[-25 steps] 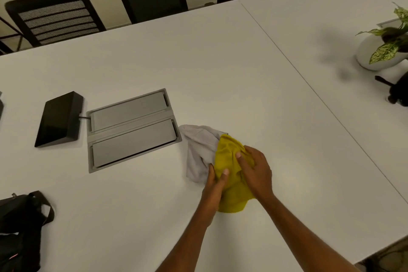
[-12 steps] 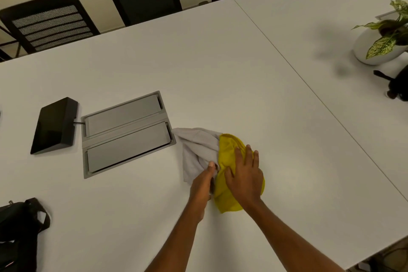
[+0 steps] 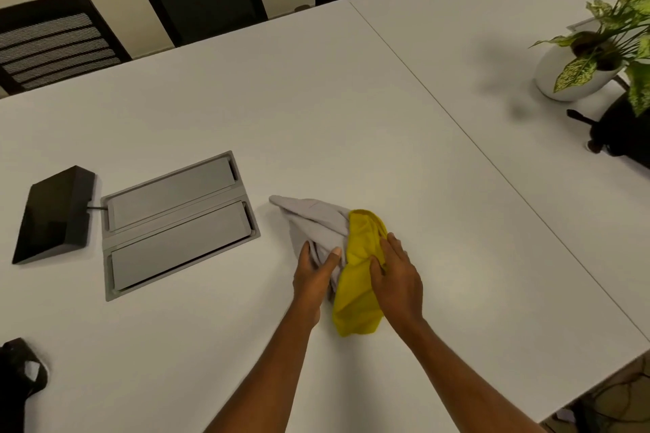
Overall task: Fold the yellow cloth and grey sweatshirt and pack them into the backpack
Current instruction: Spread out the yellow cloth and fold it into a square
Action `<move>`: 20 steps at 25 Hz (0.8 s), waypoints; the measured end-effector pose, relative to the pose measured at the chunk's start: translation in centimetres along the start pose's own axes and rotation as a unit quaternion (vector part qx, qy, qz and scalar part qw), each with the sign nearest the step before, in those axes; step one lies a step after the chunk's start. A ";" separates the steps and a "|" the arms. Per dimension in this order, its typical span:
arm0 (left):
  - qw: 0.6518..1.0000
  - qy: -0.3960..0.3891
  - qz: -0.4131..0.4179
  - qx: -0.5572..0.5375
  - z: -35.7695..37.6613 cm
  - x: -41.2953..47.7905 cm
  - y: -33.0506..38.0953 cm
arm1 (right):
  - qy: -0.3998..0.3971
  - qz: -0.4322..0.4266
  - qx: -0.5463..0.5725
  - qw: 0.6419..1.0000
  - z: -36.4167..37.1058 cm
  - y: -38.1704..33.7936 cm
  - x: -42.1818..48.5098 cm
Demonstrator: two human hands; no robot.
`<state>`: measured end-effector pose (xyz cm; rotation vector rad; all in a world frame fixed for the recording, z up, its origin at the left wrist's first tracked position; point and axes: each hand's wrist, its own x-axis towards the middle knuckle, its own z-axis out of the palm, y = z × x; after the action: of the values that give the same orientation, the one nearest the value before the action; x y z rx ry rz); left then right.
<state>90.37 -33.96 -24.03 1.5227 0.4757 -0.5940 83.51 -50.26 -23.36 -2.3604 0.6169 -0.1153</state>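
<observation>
Just beside the hatch, left hand gripped the sweatshirt, right hand pinched the cloth; best separated fully before folding.

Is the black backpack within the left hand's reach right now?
Probably yes: only bare white table lies between the left hand and the black backpack, though that hand grips the grey sweatshirt.

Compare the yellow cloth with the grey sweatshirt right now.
The yellow cloth is bright and lies on the right, held by the right hand; the grey sweatshirt is pale, lies left and reaches farther away, gripped by the left hand. Both are bunched, touching, on the white table.
</observation>
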 end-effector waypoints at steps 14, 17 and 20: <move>0.986 -0.065 -0.085 0.131 -1.9 -3.6 1.9 | 0.152 0.050 0.244 0.956 -5.2 -3.9 1.1; 0.991 -0.054 -0.033 0.119 -4.2 -6.6 2.7 | 0.081 0.089 0.272 0.955 -5.5 -6.6 -0.4; 0.990 -0.059 0.057 0.113 -6.7 -9.4 4.4 | -0.021 0.060 0.284 0.957 -5.0 -9.9 -3.1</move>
<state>86.40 -26.88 -14.74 1.7066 0.2350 -0.6614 83.55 -45.32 -12.94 -1.7622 0.6090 -0.1628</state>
